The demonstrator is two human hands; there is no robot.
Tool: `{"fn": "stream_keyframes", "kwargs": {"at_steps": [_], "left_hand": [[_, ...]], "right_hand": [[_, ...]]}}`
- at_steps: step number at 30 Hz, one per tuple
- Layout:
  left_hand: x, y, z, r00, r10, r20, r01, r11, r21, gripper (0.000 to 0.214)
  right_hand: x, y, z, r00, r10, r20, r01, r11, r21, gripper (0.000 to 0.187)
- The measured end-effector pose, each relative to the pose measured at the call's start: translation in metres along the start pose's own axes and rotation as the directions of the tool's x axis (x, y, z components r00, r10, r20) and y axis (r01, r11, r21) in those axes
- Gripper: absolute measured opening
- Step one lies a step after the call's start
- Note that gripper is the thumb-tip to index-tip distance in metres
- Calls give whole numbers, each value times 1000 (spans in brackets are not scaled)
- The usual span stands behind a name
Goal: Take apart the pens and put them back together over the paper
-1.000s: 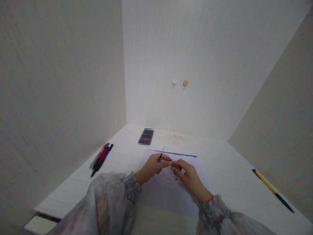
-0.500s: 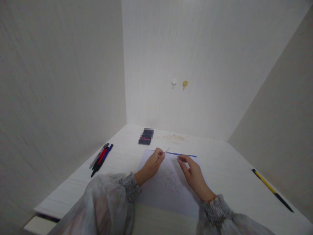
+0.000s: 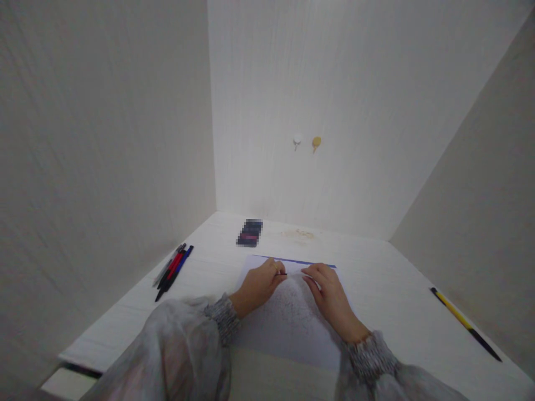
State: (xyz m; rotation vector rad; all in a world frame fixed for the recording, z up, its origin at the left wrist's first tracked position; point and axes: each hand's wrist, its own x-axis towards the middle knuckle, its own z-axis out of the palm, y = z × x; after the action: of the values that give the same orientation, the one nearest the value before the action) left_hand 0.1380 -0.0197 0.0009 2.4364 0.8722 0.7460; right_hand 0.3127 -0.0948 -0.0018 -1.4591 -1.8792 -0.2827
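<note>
My left hand (image 3: 262, 284), a ring on one finger, pinches a slim piece with a dark tip (image 3: 285, 273) that points toward my right hand. My right hand (image 3: 328, 295) has thumb and fingertips drawn together at the end of a small pale, see-through strip (image 3: 296, 272). The fingertips of the two hands are a short way apart, and the strip lies between them; whether it joins the dark-tipped piece I cannot tell. Below both hands is a white sheet of paper (image 3: 284, 340) covered with small dark marks, a blue edge along its top.
Several pens (image 3: 175, 270), black, red, blue and grey, lie together on the left. A blurred-out phone-like dark object (image 3: 249, 233) lies behind the paper. At far right rests a yellow and black cutter-like tool (image 3: 463, 323). Two hooks (image 3: 316, 142) are on the back wall.
My hands have come closer together. The pale strip that pointed up from my left fingers no longer shows there; a dark tip and a strip now show between the hands.
</note>
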Motion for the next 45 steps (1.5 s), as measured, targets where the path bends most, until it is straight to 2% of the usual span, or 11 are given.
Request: {"fn": "stream_keyframes", "kwargs": {"at_steps": [7, 12, 15, 20, 22, 26, 29, 35, 40, 43, 45], "left_hand": [[-1, -3, 12, 998, -12, 59, 20, 991, -129, 27], [-2, -3, 13, 998, 18, 67, -5, 981, -194, 28], [-1, -4, 14, 997, 45, 68, -30, 978, -206, 25], [-1, -6, 18, 994, 72, 78, -54, 974, -218, 23], [-1, -5, 17, 993, 87, 85, -68, 976, -209, 18], [1, -5, 12, 995, 92, 48, -81, 978, -192, 12], [2, -5, 9, 998, 63, 17, -59, 981, -185, 15], [2, -3, 8, 997, 73, 36, -66, 982, -179, 12], [3, -6, 6, 998, 58, 9, -56, 985, -164, 3], [3, -9, 7, 999, 43, -8, -44, 985, -168, 3], [3, -10, 8, 999, 35, -16, -37, 984, -173, 6]], "right_hand": [[2, -16, 0, 980, -89, 177, 105, 991, -80, 22], [-1, -18, 4, 961, -68, 268, 92, 993, -78, 25], [-3, -18, 6, 953, -23, 302, 32, 999, -24, 25], [-3, -19, 6, 923, 138, 358, -206, 966, 159, 25], [-2, -19, 3, 923, 155, 352, -229, 957, 179, 23], [1, -16, -5, 963, 72, 258, -121, 976, 181, 30], [1, -11, -8, 970, 46, 239, -99, 972, 215, 22], [1, -4, -3, 906, 269, 328, -373, 872, 317, 25], [1, 5, 0, 945, 258, 202, -324, 820, 472, 29], [0, 6, 2, 904, 317, 286, -426, 713, 556, 25], [0, 5, 2, 873, 352, 338, -486, 686, 541, 27]]}}
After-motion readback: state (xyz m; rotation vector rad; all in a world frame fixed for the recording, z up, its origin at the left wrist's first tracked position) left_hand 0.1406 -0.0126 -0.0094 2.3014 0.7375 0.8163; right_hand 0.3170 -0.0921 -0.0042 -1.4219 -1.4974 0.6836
